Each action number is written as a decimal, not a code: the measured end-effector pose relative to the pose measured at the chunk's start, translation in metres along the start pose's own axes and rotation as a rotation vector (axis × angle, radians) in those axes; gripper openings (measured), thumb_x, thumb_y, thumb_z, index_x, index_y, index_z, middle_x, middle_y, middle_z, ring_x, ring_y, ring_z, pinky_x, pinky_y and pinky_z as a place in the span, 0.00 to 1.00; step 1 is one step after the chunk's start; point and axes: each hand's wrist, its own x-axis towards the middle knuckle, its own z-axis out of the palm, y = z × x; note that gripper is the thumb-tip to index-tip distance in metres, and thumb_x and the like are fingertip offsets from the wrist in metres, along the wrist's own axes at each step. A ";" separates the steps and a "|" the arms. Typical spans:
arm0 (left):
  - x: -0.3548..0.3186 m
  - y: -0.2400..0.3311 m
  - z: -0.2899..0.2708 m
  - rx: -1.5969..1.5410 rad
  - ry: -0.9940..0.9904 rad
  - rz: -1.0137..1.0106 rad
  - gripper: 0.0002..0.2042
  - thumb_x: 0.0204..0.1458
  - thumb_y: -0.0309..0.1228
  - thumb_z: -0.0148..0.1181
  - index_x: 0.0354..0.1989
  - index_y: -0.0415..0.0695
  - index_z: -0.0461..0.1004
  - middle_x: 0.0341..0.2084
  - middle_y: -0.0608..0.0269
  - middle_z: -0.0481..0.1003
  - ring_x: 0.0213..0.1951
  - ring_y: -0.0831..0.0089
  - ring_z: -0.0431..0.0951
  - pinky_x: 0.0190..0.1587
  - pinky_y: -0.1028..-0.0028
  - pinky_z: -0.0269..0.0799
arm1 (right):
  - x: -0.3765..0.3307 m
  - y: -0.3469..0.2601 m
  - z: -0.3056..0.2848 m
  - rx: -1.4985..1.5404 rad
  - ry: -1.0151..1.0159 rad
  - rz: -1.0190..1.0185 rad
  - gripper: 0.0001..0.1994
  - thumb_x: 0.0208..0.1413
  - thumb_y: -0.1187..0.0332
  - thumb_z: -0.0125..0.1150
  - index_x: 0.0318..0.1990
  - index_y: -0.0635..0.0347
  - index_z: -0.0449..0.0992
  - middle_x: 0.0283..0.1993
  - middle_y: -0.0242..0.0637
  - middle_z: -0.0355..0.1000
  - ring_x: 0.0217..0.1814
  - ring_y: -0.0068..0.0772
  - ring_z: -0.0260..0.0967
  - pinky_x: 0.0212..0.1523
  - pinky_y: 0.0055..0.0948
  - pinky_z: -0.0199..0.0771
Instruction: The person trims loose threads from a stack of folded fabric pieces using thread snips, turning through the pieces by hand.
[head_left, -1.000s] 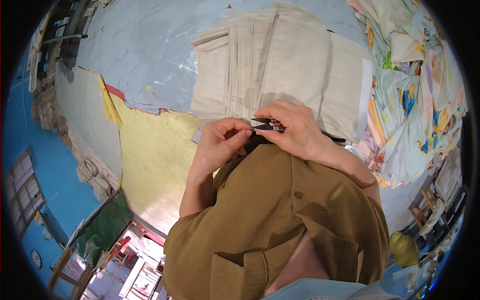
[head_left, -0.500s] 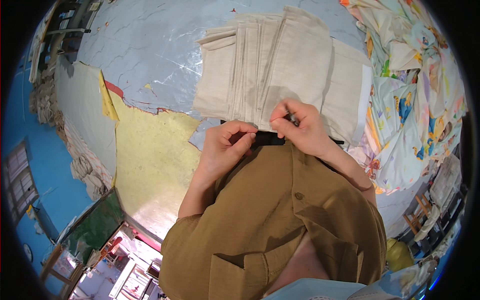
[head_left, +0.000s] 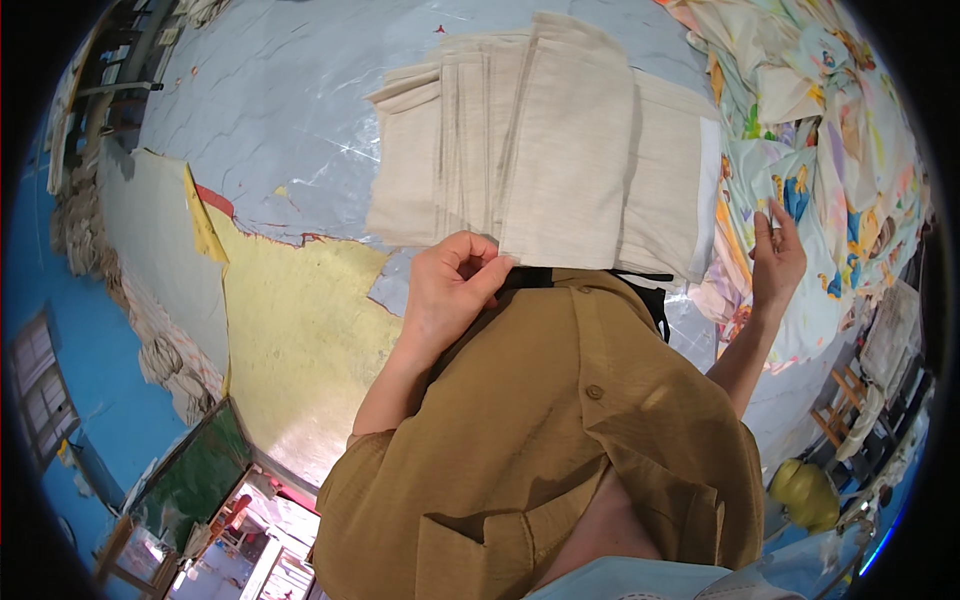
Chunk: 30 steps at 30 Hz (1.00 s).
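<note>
Overlapping folded pieces of beige cloth [head_left: 570, 150] lie in front of me, their near edges close to my body. At the near edge of the top piece, my left hand [head_left: 450, 290] is closed, thumb and forefinger pinching the cloth's corner. My right hand [head_left: 778, 262] is raised off to the right, in front of the patterned fabric. Its fingers point upward and come together near the tips. A thin pale glint shows between them, too small to name. Whether the dark metal thing is still in that palm is hidden.
A rumpled heap of flower-and-butterfly fabric [head_left: 800, 130] fills the right side. The grey table covering [head_left: 290, 130] is torn at left, baring a yellow surface [head_left: 300, 300]. Bundled cloth [head_left: 170, 370] lines the far left edge. A black strap [head_left: 655, 300] hangs near my waist.
My right hand has swung away from the cloth's edge, out to the right over the patterned fabric. My left hand stays at the corner of the beige cloth. The whole view has shifted slightly.
</note>
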 end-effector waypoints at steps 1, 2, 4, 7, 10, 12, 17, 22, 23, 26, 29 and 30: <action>0.001 -0.004 0.000 -0.080 -0.007 -0.006 0.06 0.53 0.27 0.65 0.31 0.39 0.75 0.20 0.68 0.75 0.19 0.84 0.72 0.22 0.83 0.66 | -0.003 0.004 0.004 0.080 -0.030 -0.026 0.10 0.60 0.68 0.63 0.47 0.60 0.81 0.22 0.22 0.68 0.23 0.10 0.59 0.26 0.14 0.58; 0.001 -0.006 0.000 -0.160 -0.014 -0.013 0.06 0.54 0.27 0.65 0.31 0.39 0.75 0.20 0.68 0.75 0.18 0.83 0.72 0.22 0.83 0.65 | -0.006 0.005 0.003 0.120 -0.118 0.063 0.11 0.62 0.68 0.61 0.48 0.62 0.80 0.23 0.20 0.67 0.21 0.10 0.55 0.23 0.14 0.56; 0.001 -0.007 -0.002 -0.142 -0.016 -0.030 0.05 0.54 0.26 0.64 0.32 0.39 0.75 0.20 0.67 0.75 0.18 0.83 0.72 0.21 0.83 0.65 | -0.016 0.003 0.006 0.228 -0.105 0.071 0.10 0.62 0.68 0.61 0.47 0.63 0.80 0.23 0.21 0.68 0.21 0.10 0.57 0.23 0.14 0.57; 0.005 -0.002 -0.004 -0.122 -0.075 -0.071 0.05 0.56 0.27 0.61 0.33 0.38 0.75 0.21 0.67 0.75 0.21 0.83 0.73 0.22 0.82 0.67 | -0.027 -0.002 0.006 0.346 -0.048 0.090 0.10 0.62 0.68 0.61 0.45 0.64 0.81 0.23 0.22 0.69 0.21 0.10 0.59 0.22 0.13 0.57; 0.008 -0.002 -0.013 -0.073 -0.065 -0.041 0.04 0.57 0.26 0.60 0.34 0.38 0.75 0.23 0.68 0.74 0.24 0.84 0.73 0.24 0.82 0.69 | -0.039 0.005 0.003 0.380 -0.205 0.179 0.09 0.62 0.68 0.60 0.43 0.63 0.81 0.25 0.23 0.71 0.20 0.10 0.59 0.21 0.14 0.59; 0.001 0.008 -0.014 0.034 0.108 0.147 0.02 0.56 0.22 0.59 0.35 0.37 0.75 0.23 0.69 0.74 0.25 0.84 0.74 0.26 0.83 0.69 | -0.043 0.008 0.001 0.411 -0.282 0.133 0.08 0.61 0.69 0.60 0.39 0.64 0.81 0.26 0.24 0.73 0.19 0.11 0.60 0.21 0.16 0.60; 0.009 0.065 0.014 0.199 -0.059 0.560 0.04 0.52 0.16 0.58 0.34 0.36 0.75 0.26 0.62 0.76 0.23 0.76 0.76 0.26 0.81 0.69 | -0.070 -0.001 0.000 0.449 -0.345 0.163 0.08 0.62 0.68 0.59 0.37 0.65 0.79 0.24 0.27 0.71 0.25 0.13 0.65 0.27 0.18 0.63; 0.044 0.101 0.077 0.664 -0.492 0.919 0.05 0.48 0.19 0.60 0.34 0.37 0.76 0.28 0.58 0.75 0.28 0.64 0.77 0.30 0.72 0.73 | -0.085 0.021 0.008 0.525 -0.173 0.270 0.09 0.59 0.68 0.63 0.36 0.67 0.78 0.26 0.24 0.71 0.29 0.12 0.63 0.30 0.17 0.64; 0.052 0.098 0.090 0.788 -0.572 1.008 0.05 0.49 0.22 0.60 0.35 0.38 0.76 0.28 0.57 0.75 0.29 0.62 0.77 0.32 0.69 0.73 | -0.087 0.021 0.007 0.523 -0.156 0.271 0.09 0.59 0.68 0.63 0.36 0.67 0.78 0.26 0.24 0.71 0.29 0.12 0.63 0.30 0.17 0.64; 0.070 0.091 0.121 0.981 -0.649 1.109 0.05 0.49 0.24 0.60 0.34 0.39 0.76 0.30 0.58 0.75 0.33 0.56 0.76 0.36 0.62 0.73 | -0.097 0.014 0.007 0.671 -0.232 0.309 0.08 0.54 0.74 0.67 0.40 0.66 0.76 0.34 0.28 0.75 0.36 0.14 0.68 0.39 0.17 0.69; 0.083 0.085 0.140 1.063 -0.685 1.093 0.05 0.50 0.26 0.60 0.34 0.41 0.76 0.29 0.59 0.75 0.35 0.56 0.77 0.37 0.59 0.72 | -0.102 0.009 0.010 0.772 -0.185 0.317 0.11 0.53 0.75 0.68 0.43 0.64 0.74 0.35 0.26 0.72 0.36 0.13 0.66 0.38 0.15 0.66; 0.087 0.086 0.144 1.066 -0.688 1.100 0.05 0.50 0.26 0.60 0.34 0.41 0.76 0.29 0.59 0.75 0.35 0.56 0.77 0.37 0.59 0.72 | -0.101 0.007 0.009 0.805 -0.193 0.339 0.13 0.53 0.77 0.68 0.45 0.64 0.73 0.35 0.26 0.72 0.37 0.13 0.66 0.39 0.15 0.67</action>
